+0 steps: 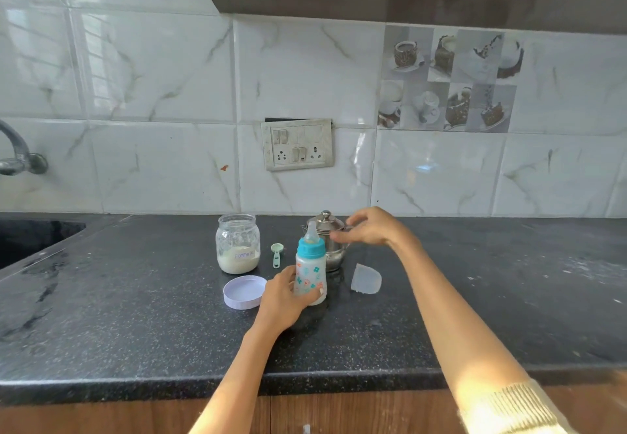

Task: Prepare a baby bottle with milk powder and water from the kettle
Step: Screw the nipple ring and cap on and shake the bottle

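A baby bottle (pixel 310 272) with a teal collar and teat stands upright on the black counter (pixel 135 325). My left hand (pixel 283 301) is wrapped around its lower body. Behind it stands a small steel kettle (pixel 327 226) with its lid on. My right hand (pixel 368 228) hovers beside the kettle's right side, fingers spread and empty. A glass jar (pixel 238 243) labelled Formula, part full of white powder, stands open to the left. Its lilac lid (pixel 243 292) lies in front. A green scoop (pixel 277 254) lies between jar and bottle.
A clear bottle cap (pixel 365 279) lies on the counter right of the bottle. A sink (pixel 30 237) and tap (pixel 18 155) are at the far left. A switch and socket panel (pixel 298 144) is on the tiled wall behind. Powder specks dot the counter's right side.
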Motion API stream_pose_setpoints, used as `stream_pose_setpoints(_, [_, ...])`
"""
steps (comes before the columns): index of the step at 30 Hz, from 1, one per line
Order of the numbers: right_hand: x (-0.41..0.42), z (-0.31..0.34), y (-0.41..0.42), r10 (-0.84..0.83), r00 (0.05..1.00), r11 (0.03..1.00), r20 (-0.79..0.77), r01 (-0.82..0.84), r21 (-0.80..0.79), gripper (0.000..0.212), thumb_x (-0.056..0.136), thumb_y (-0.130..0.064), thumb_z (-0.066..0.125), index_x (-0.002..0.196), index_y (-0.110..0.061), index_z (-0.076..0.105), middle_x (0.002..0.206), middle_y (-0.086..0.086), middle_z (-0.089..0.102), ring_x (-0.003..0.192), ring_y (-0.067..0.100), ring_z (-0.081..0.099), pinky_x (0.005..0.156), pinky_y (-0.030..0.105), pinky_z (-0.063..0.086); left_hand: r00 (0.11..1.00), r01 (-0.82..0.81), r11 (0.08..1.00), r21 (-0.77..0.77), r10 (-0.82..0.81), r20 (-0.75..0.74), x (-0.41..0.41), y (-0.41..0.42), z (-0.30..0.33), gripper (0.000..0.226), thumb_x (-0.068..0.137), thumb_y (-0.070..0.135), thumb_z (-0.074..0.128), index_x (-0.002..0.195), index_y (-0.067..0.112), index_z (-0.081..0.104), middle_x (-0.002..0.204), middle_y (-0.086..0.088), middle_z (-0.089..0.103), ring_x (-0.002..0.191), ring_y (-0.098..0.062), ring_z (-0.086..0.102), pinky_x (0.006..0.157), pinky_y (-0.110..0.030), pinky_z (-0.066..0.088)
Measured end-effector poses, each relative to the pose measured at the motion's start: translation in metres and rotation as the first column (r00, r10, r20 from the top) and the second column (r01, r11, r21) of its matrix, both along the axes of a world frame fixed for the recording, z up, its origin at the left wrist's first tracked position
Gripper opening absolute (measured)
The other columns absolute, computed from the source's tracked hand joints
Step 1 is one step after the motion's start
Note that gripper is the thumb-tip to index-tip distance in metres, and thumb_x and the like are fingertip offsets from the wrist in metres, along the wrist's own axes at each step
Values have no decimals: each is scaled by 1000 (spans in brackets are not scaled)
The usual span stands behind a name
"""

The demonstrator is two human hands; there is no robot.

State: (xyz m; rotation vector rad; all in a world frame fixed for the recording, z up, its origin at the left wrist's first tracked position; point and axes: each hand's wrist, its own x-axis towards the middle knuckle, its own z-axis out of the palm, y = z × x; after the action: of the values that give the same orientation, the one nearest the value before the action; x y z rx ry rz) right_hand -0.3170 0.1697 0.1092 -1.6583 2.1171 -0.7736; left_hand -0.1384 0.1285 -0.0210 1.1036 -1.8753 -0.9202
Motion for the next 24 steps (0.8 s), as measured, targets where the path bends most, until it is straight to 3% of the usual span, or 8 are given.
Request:
stream_pose_setpoints(5, [-35,-47,-4,42,991,962,-125,-6,274,81,64,-38,85,134,-19,50,137,2,54,124,21,51,104,37,42,1000,-8,1000,2,8,9,-2,-3,-1,64,79,28,74,134,14,46,138,-4,54,126,-22,52,102,-41,46])
stream_pose_setpoints(9, [-39,-65,-5,44,982,960,-184,10,280,79,67,-33,84,135,-17,48,138,2,51,124,22,50,102,36,41,1000,-3,1000,6,3,5,-3,-3,-2,65,79,28,74,136,14,45,139,-3,53,127,-22,52,103,-42,46])
stream_pose_setpoints(11, [-37,-57,-3,39,988,973,-149,-4,232,78,67,-32,84,133,-14,47,131,4,55,113,21,57,94,33,47,1000,-3,1000,11,3,0,-2,-4,-2,66,78,29,74,136,14,45,138,-3,54,126,-21,52,103,-43,46])
stream_pose_setpoints(15, [-17,-9,5,86,991,995,102,-92,49,71,66,-21,86,122,-13,42,105,0,53,78,13,64,58,25,56,1000,-2,1000,11,2,1,-1,-6,-3,67,77,31,75,135,15,46,137,-2,54,125,-20,53,102,-43,47])
stream_pose_setpoints(19, [5,37,9,208,978,974,22,-205,-96,59,63,-13,87,112,-18,55,117,10,54,96,26,62,69,36,59,1000,-10,1000,21,10,9,-2,-6,-4,67,78,31,74,137,16,44,139,-1,53,126,-20,52,103,-42,45])
stream_pose_setpoints(24, [31,55,1,301,923,946,-240,-320,-46,55,65,-3,83,107,-32,64,123,-2,53,103,23,58,85,35,50,1000,-13,1000,26,12,17,-3,-7,-4,68,79,31,73,138,16,43,140,-1,52,127,-21,51,103,-43,45])
